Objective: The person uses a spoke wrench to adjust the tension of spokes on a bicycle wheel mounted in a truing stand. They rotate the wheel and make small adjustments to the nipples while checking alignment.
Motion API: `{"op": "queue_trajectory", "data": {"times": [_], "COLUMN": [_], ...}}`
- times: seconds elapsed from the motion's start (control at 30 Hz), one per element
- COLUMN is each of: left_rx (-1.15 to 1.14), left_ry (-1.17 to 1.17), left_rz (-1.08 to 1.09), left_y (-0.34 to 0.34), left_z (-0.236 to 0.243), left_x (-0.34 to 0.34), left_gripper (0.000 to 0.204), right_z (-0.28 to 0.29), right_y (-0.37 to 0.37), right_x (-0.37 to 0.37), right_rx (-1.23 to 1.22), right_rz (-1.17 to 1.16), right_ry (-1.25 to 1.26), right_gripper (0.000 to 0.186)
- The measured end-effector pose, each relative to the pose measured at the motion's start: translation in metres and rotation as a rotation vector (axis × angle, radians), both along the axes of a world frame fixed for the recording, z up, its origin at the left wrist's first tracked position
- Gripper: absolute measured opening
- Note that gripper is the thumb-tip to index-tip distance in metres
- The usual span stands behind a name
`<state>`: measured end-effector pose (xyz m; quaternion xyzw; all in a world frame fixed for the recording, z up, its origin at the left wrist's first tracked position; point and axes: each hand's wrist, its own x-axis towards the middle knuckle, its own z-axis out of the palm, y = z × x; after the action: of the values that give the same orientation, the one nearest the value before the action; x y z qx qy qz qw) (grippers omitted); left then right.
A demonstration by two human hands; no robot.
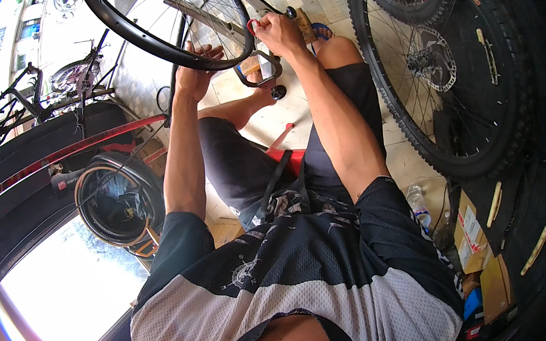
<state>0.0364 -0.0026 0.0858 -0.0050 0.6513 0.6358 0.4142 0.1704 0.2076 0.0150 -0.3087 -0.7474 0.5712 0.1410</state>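
Observation:
A bare bicycle wheel with a black rim (142,42) and thin spokes is mounted in a metal truing stand (256,77) in front of me. My left hand (197,71) is at the near part of the rim, fingers behind and around it, the rim partly covering them. My right hand (279,34) is closed at the wheel's right side. Between its thumb and fingers is a small red spoke wrench (252,26), held close to the rim. The wrench's contact with a spoke is too small to tell.
A wheel with a knobby tyre (384,109) and disc rotor stands at my right. Left are a red bike frame tube (78,145), stacked tyres (109,201) and parked bicycles (75,79). A plastic bottle (418,201) and cardboard (470,235) lie lower right.

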Motion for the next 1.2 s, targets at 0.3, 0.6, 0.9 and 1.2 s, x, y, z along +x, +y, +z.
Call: {"op": "queue_trajectory", "data": {"times": [0.3,0.6,0.9,1.2], "left_rx": [0.133,0.192,0.017,-0.183], "left_ry": [0.183,0.388,0.296,0.086], "left_rz": [-0.049,0.016,0.184,0.023], "left_y": [0.001,0.012,-0.004,-0.011], "left_z": [0.065,0.141,0.075,-0.002], "left_x": [-0.033,-0.077,-0.066,-0.001], "left_gripper": [0.04,0.04,0.051,0.06], "right_z": [-0.005,-0.006,-0.006,-0.003], "right_y": [0.0,-0.001,-0.001,-0.001], "right_x": [-0.002,-0.002,-0.003,-0.001], "right_rx": [-0.012,0.008,0.026,-0.036], "right_rz": [0.01,0.013,0.01,0.01], "right_ry": [0.012,-0.019,-0.005,0.009], "right_gripper": [0.031,0.029,0.03,0.03]}}
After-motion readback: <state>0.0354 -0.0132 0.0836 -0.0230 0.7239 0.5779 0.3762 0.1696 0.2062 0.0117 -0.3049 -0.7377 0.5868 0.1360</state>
